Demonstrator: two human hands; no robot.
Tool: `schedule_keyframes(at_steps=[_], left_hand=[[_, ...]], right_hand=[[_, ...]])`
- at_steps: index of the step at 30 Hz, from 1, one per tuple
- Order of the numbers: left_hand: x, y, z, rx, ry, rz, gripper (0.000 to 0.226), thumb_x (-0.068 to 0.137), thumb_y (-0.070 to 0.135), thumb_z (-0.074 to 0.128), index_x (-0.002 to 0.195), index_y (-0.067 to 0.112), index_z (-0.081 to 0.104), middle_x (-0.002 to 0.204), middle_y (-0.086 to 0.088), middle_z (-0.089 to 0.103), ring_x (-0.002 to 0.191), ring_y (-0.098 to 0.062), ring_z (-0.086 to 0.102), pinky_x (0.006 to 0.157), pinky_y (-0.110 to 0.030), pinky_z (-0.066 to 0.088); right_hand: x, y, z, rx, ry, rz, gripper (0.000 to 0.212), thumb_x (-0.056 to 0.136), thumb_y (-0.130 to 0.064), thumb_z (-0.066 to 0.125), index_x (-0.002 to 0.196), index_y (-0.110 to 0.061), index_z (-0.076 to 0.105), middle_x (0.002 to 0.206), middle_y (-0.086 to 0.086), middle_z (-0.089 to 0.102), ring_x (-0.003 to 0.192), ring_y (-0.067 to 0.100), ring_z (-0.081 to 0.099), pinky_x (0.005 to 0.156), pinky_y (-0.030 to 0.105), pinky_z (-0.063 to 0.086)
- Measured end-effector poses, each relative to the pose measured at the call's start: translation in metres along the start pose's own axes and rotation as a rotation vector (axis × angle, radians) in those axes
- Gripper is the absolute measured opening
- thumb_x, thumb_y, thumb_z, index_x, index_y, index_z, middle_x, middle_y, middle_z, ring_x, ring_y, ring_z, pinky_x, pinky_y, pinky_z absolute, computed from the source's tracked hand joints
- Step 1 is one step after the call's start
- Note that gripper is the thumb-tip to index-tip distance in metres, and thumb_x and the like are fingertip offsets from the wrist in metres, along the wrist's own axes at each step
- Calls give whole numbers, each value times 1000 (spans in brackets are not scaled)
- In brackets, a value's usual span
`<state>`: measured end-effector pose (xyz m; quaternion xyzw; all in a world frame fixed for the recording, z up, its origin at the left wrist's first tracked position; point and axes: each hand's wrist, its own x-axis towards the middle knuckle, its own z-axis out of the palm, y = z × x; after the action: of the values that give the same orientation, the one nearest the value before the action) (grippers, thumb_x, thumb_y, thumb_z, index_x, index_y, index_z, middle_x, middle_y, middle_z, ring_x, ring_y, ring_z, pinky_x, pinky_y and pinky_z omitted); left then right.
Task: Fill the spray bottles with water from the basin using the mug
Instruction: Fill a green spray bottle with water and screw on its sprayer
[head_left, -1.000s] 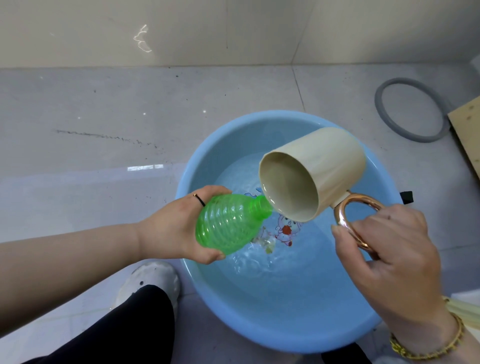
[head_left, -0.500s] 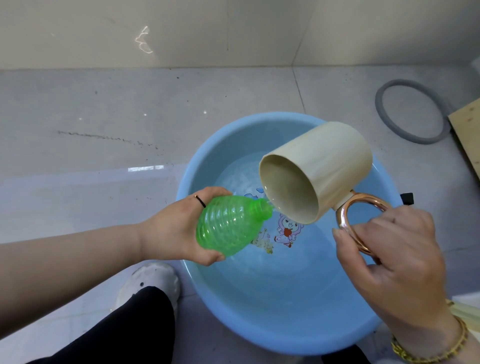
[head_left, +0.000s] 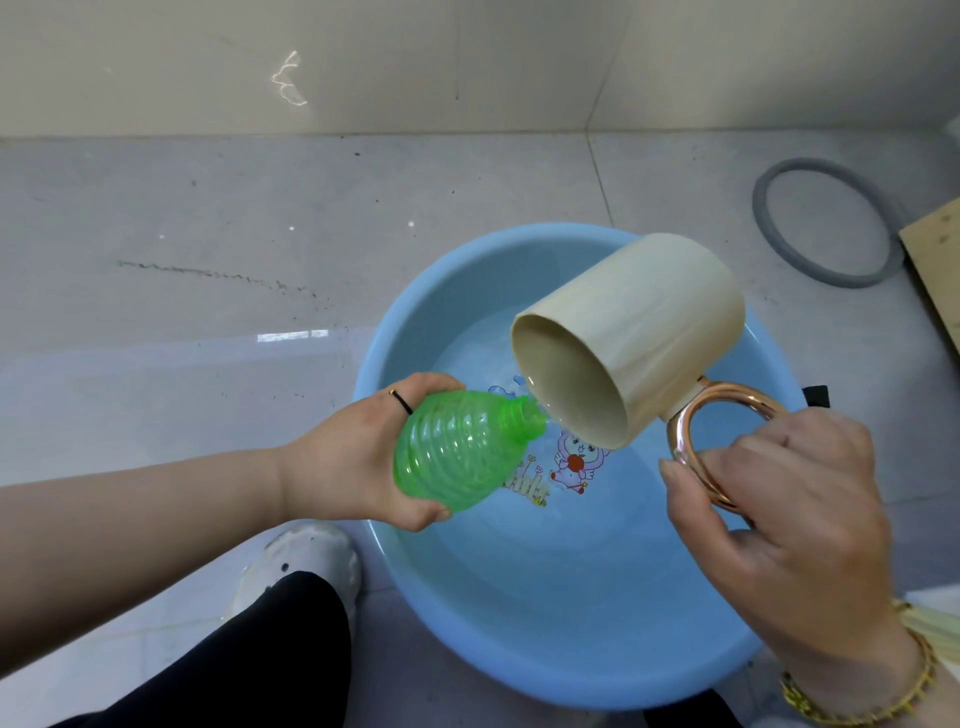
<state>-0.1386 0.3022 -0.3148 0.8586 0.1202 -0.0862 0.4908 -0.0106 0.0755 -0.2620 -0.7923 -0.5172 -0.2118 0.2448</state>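
Pour step in hand, by my read. Green spray bottle, no spray head on it, is held tilted over the near-left part of the blue basin, neck pointing right and slightly up. The left hand cups its ribbed belly, fingers curled over the top, thumb underneath. Cream mug is tipped almost on its side above the basin, lip right at the bottle mouth; touching or just clear, can't tell. The right hand grips the rose-gold ring handle, thumb and fingers wrapped round the loop. Little water shows inside the mug, and any stream at the neck is too thin to confirm. Handling: the bottle looks like thin translucent plastic, light when empty, likely to dent if squeezed and slick when wet. Take it round the widest ribs, not the neck, which must be free for the pour. It will get heavier as it fills, so support from below matters. The mug looks rigid; its smooth metallic handle is probably slippery when wet, so a full wrap round the ring is the safe hold. Narrow neck against a wide mug lip means spill risk, but any miss drops back into the basin water, so no real loss. The basin sits on a grey tiled floor; a grey ring lies well apart, far right. Fill level in the bottle isn't readable.
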Motion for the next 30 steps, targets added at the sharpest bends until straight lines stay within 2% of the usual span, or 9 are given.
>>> schedule_keyframes(at_steps=[12, 19, 26, 30], left_hand=[[-1, 0, 0, -17, 8, 12, 70, 37, 51, 61, 102, 45, 34, 100, 27, 48, 90, 18, 48, 74, 2, 36], [-2, -2, 1, -29, 25, 24, 70, 39, 50, 63, 103, 44, 36, 100, 25, 50, 92, 11, 51, 74, 0, 38], [-3, -2, 0, -29, 26, 32, 70, 39, 50, 62, 103, 44, 35, 101, 26, 48, 92, 15, 49, 75, 1, 36], [-3, -3, 0, -41, 32, 42, 69, 39, 49, 63, 103, 43, 36, 102, 25, 49, 94, 11, 50, 76, 0, 37]], right_hand=[[1, -1, -1, -10, -17, -9, 49, 88, -22, 51, 43, -3, 53, 40, 4, 43, 58, 21, 32, 61, 33, 27], [2, -2, -1, -28, -15, -25, 49, 87, -22, 51, 43, -4, 53, 40, 4, 44, 59, 21, 33, 61, 34, 27], [4, -4, -1, -38, -12, -48, 48, 88, -22, 50, 44, -4, 55, 41, 5, 44, 59, 22, 33, 63, 33, 27], [5, -4, -1, -47, -11, -58, 48, 88, -21, 51, 43, -4, 55, 41, 5, 43, 59, 21, 32, 63, 32, 27]])
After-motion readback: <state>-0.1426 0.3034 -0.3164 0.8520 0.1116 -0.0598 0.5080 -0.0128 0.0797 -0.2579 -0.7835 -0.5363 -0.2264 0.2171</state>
